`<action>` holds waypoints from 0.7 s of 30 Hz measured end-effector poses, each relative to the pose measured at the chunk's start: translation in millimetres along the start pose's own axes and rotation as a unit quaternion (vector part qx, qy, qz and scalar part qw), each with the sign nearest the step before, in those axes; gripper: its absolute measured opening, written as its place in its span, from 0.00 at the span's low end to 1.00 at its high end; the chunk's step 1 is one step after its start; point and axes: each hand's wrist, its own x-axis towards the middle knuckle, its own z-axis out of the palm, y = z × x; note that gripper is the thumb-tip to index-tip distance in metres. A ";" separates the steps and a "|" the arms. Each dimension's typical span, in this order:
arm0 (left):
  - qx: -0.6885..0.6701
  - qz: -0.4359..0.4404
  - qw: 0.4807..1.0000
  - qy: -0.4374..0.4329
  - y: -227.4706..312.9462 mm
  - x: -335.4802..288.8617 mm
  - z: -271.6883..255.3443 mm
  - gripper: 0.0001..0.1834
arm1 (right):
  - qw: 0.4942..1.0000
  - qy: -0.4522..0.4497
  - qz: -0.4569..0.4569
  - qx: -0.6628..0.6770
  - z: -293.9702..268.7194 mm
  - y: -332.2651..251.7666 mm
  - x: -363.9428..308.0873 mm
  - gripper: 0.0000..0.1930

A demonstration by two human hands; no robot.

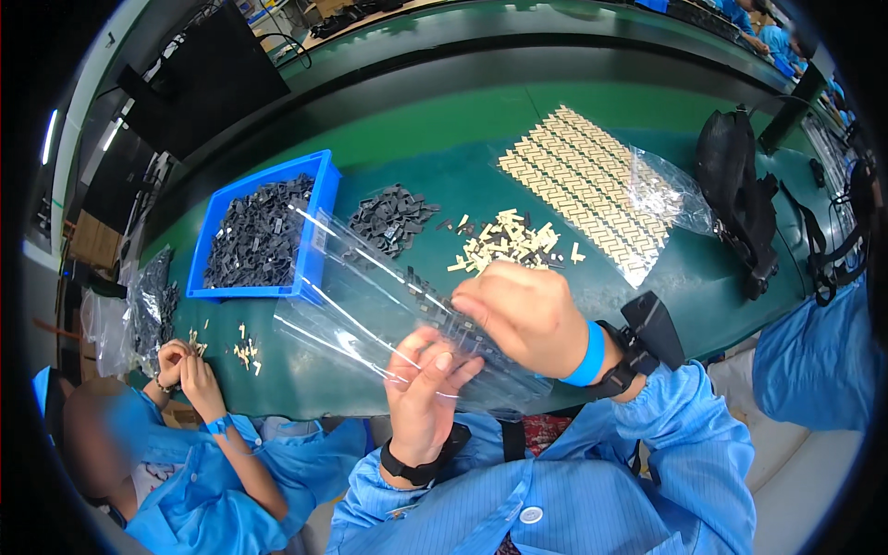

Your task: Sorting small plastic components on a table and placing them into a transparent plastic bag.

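A large clear plastic bag (pixel 347 301) stretches across the middle of the table, with small dark parts (pixel 430 301) seen at its right side. My left hand (pixel 424 388) is closed on the bag's near end, thumb and fingers curled around the film. Above and right of it, my right hand (pixel 523 314) pinches at the bag beside the dark parts. Whether a loose part is also between its fingertips is hidden. Beyond my right hand lies a loose pile of cream and black small pieces (pixel 509 242), and left of that a heap of dark grey pieces (pixel 393 220).
A blue bin (pixel 331 199) full of dark pieces stands at left. Cream pieces form a patterned sheet (pixel 583 180) at right, partly under another clear bag (pixel 671 194); a black bag (pixel 731 185) lies beyond. At lower left, a co-worker's hands (pixel 190 375) handle small pieces near the table edge.
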 end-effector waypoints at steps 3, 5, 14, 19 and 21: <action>-0.015 -0.010 1.000 0.005 2.2 -0.4 -1.2 0.17 | 0.999 0.031 0.037 -0.024 -6.4 15.3 3.6 0.04; -0.032 -0.021 0.999 0.006 2.8 -1.0 -2.7 0.18 | 0.997 0.011 0.048 -0.066 -11.2 30.2 2.9 0.03; -0.031 -0.041 0.999 -0.008 -3.0 -0.9 -2.3 0.17 | 0.964 -0.060 0.097 -0.242 -18.1 34.5 2.4 0.09; -0.017 -0.015 0.998 -0.052 -8.7 -0.2 -5.6 0.16 | 0.976 -0.065 0.181 0.104 -7.3 7.9 11.8 0.12; -0.010 -0.018 0.998 -0.056 -10.1 -0.8 -4.6 0.16 | 0.971 -0.075 0.183 0.133 -4.1 3.9 12.2 0.13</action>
